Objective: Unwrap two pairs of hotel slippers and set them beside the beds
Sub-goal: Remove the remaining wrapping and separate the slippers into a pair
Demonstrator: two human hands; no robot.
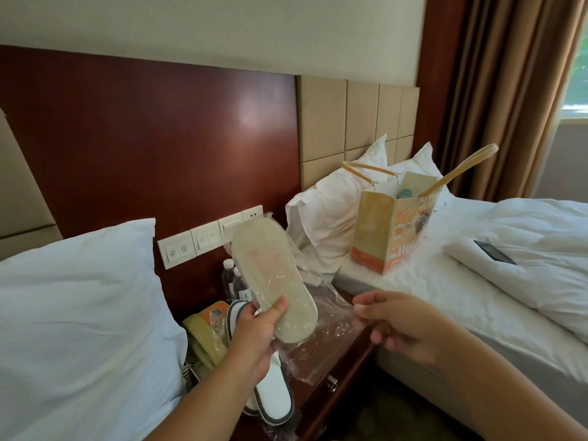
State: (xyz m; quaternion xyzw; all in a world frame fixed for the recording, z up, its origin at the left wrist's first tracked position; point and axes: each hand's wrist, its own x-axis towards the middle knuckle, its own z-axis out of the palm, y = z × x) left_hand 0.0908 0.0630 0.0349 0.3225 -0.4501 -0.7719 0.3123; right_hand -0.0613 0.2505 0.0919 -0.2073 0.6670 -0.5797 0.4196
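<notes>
My left hand (257, 335) grips a pair of beige-soled slippers (270, 275), sole toward me, still partly inside a clear plastic wrapper (321, 332) that trails down over the nightstand. My right hand (397, 323) is beside the wrapper's loose end, fingers curled, and I cannot tell whether it pinches the film. Another white slipper pair (273, 399) with grey trim lies on the nightstand below my left wrist, partly hidden by my arm.
A dark wooden nightstand (337, 370) stands between two beds and holds a telephone (203, 338) and water bottles (230, 281). A paper gift bag (381, 230) and a dark phone (494, 252) lie on the right bed (477, 281). A white pillow (79, 313) fills the left.
</notes>
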